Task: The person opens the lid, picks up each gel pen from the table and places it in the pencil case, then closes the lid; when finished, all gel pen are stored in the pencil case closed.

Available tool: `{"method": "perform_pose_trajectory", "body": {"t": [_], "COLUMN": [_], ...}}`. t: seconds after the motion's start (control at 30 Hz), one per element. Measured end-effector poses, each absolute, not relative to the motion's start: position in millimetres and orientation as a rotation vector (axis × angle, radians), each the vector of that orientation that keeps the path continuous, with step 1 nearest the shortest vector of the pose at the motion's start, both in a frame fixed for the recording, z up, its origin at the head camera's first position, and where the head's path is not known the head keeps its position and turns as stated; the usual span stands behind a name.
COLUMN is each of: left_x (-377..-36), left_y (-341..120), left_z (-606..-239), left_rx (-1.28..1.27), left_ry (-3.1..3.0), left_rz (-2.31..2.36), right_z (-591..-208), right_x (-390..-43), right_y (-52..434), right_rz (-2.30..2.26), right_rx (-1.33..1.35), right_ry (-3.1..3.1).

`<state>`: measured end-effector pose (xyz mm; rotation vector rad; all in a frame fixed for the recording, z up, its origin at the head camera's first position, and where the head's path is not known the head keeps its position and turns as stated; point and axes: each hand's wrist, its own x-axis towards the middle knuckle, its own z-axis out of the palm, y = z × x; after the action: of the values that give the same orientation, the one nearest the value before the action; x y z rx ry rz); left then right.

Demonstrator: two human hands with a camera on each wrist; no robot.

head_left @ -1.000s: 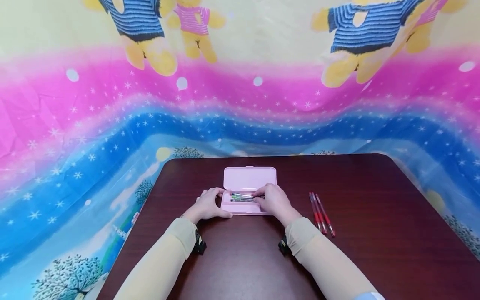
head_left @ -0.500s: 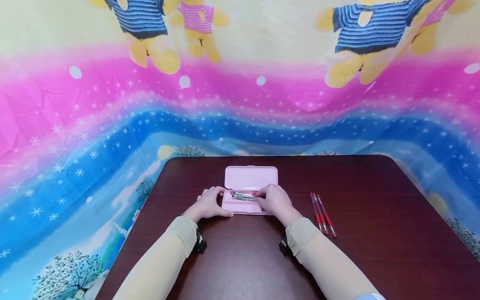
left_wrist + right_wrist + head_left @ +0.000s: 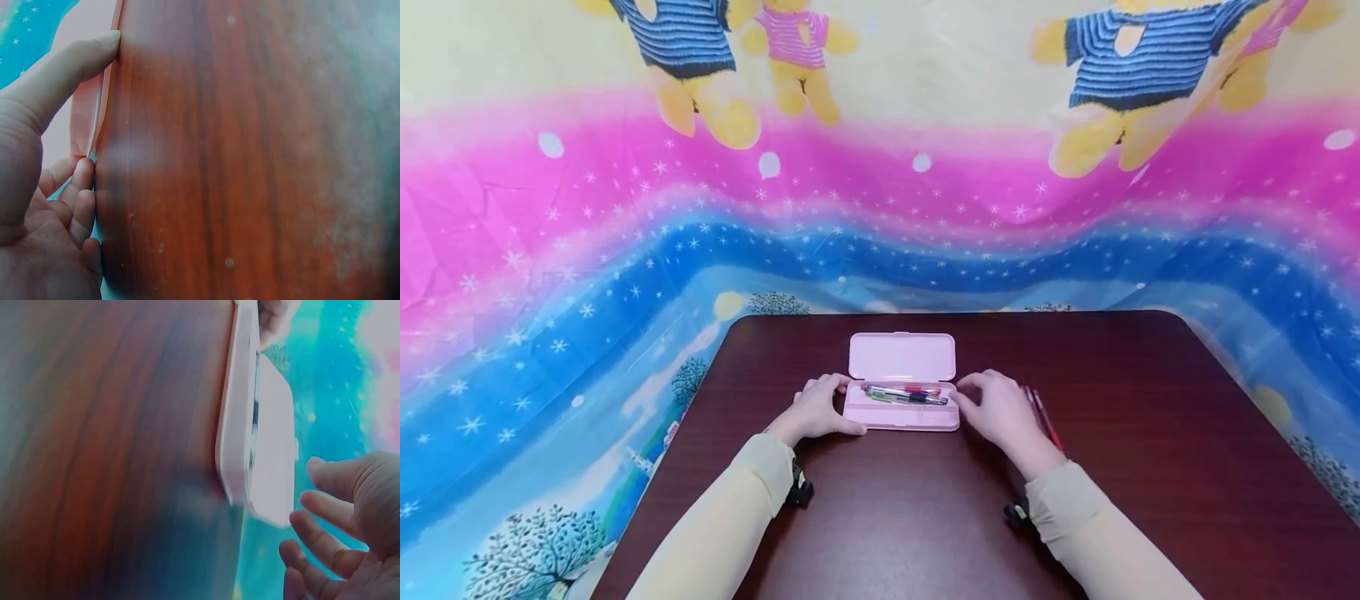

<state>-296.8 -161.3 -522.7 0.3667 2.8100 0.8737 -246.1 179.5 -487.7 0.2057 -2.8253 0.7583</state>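
Printed cloth (image 3: 880,183) with bears and snowflakes hangs behind the dark brown table (image 3: 917,508) where you work. Toward the table's far side, the pink pencil case (image 3: 887,417) lies with its lid (image 3: 901,357) raised along the back. Inside, several pens (image 3: 917,397) lie loosely together, mostly over the rear compartment, one with a black grip slanting across others with red and green parts; they overlap too much for you to count. Your left hand (image 3: 814,408) grips the case's left end, thumb at the front corner and fingers at the back, partly covering that end. Your right hand (image 3: 1006,415) is just beside the right end, its fingers spread and lightly bent (the right wrist view shows a gap to the case, though blurred). Beyond that hand, red pens (image 3: 1048,421) lie on the wood, partly blocked from the head camera, so you cannot tell their number. Your left wrist view gives mostly wood grain and a sliver of the case. Brown tabletop stretches between your sleeves (image 3: 711,521), which the frame's bottom cuts off, and right of the red pens to the slanting edge
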Motion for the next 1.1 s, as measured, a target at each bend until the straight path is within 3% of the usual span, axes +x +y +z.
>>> {"method": "perform_pose_trajectory", "body": {"t": [0.53,1.1], "left_x": [-295.8,-293.1], "left_y": [-160.6,-159.3], "left_z": [-522.2,-517.7], "left_rx": [0.374,0.368], "left_ry": [2.819,2.809], "left_rz": [0.853,0.862], "right_z": [-480.6,-490.7], "right_x": [-197.4,-190.4], "right_y": [278.7,296.9], "right_rz": [0.820,0.721], "right_rx": [-0.220,-0.263], "right_ry": [-3.090,-3.156]}}
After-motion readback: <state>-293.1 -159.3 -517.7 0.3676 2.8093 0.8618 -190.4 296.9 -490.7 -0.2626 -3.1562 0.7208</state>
